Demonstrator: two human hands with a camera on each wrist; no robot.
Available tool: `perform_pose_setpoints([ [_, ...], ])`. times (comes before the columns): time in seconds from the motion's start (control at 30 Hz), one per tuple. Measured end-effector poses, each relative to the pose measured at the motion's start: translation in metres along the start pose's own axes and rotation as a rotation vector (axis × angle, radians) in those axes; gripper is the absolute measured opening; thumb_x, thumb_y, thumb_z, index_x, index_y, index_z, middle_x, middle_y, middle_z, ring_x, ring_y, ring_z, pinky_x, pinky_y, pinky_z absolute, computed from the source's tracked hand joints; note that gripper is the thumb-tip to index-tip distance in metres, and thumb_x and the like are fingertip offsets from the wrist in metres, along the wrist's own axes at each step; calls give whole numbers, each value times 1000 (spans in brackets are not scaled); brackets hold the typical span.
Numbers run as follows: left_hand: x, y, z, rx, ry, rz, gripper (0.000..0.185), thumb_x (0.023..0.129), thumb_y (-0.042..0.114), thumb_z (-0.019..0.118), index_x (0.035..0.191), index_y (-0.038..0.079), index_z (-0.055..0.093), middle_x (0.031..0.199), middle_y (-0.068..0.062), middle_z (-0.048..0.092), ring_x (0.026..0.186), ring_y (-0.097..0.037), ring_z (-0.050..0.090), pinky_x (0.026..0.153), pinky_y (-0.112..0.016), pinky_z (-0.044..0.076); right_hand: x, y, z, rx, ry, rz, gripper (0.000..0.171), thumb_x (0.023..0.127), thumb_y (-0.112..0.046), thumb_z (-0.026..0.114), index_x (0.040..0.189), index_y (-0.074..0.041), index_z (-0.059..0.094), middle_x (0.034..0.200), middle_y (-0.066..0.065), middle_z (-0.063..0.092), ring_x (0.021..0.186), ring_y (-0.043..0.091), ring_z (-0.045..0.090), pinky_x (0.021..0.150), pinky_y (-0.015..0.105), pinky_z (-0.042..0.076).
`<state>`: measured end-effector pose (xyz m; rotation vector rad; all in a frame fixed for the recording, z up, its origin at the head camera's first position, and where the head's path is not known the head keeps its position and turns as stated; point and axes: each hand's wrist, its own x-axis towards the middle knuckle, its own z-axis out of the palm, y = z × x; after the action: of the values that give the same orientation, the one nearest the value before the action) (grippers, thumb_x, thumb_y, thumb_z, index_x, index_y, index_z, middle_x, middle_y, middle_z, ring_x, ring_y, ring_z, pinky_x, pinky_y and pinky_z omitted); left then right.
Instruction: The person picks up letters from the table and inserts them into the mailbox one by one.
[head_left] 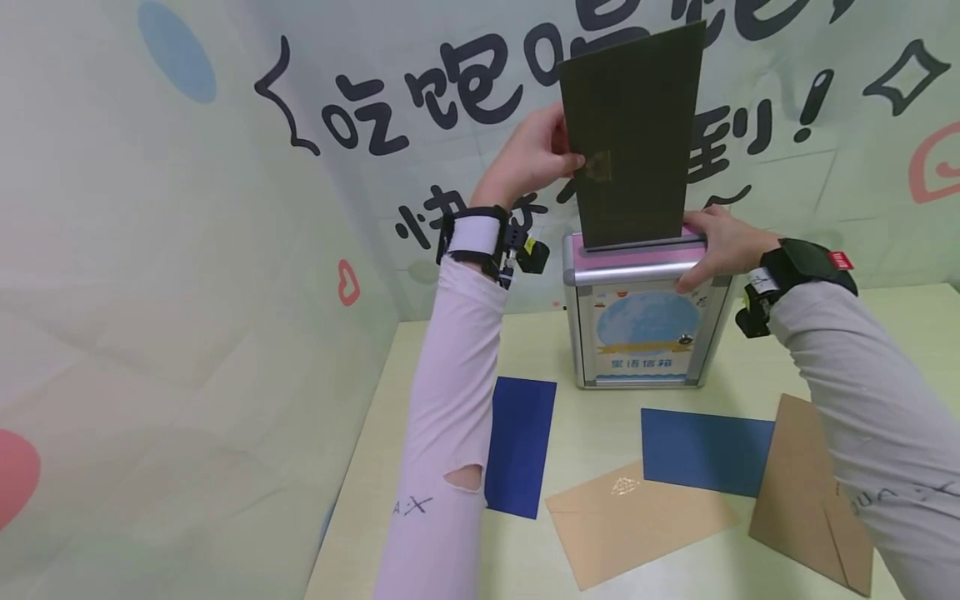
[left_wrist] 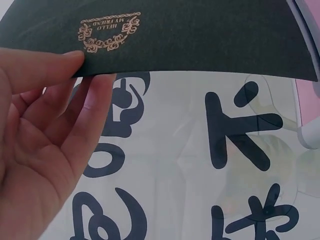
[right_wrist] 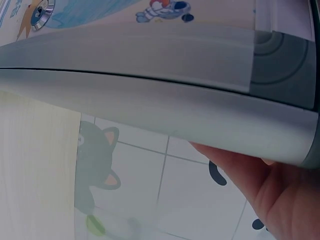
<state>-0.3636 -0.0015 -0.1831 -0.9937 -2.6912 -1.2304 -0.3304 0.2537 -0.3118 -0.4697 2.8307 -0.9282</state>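
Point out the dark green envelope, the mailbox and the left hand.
dark green envelope (head_left: pixel 633 133), head view, middle of its face above the slot.
mailbox (head_left: pixel 645 333), head view, front panel with the moon picture.
left hand (head_left: pixel 528 158), head view, back of the hand pinching the envelope's edge.

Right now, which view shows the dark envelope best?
Head view: the whole dark envelope stands in the letterbox slot, left hand pinching it. Left wrist shows only its edge and gold print. Right wrist shows none.
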Motion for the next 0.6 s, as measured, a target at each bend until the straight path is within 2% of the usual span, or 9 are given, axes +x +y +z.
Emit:
perform_pose_setpoints([
  [0.4, 5, -2, 5, 48, 4, 27, 21, 83, -3, 56, 102, 1, 50, 88, -7, 58, 78, -16, 57, 71, -22, 46, -1, -2, -1, -5, -5, 17, 87, 62, -24, 81, 131, -2, 32, 118, 22, 25, 107, 38, 23, 82, 55, 34],
  [0.6, 6, -7, 10, 52, -5, 19, 23, 84, -1, 57, 106, 2, 50, 93, -8, 58, 82, -16, 56, 74, -22, 47, -2, -3, -1, 1, -5, 24, 87, 62, -23, 81, 130, -2, 32, 120, 23, 24, 108, 39, 24, 83, 56, 35],
])
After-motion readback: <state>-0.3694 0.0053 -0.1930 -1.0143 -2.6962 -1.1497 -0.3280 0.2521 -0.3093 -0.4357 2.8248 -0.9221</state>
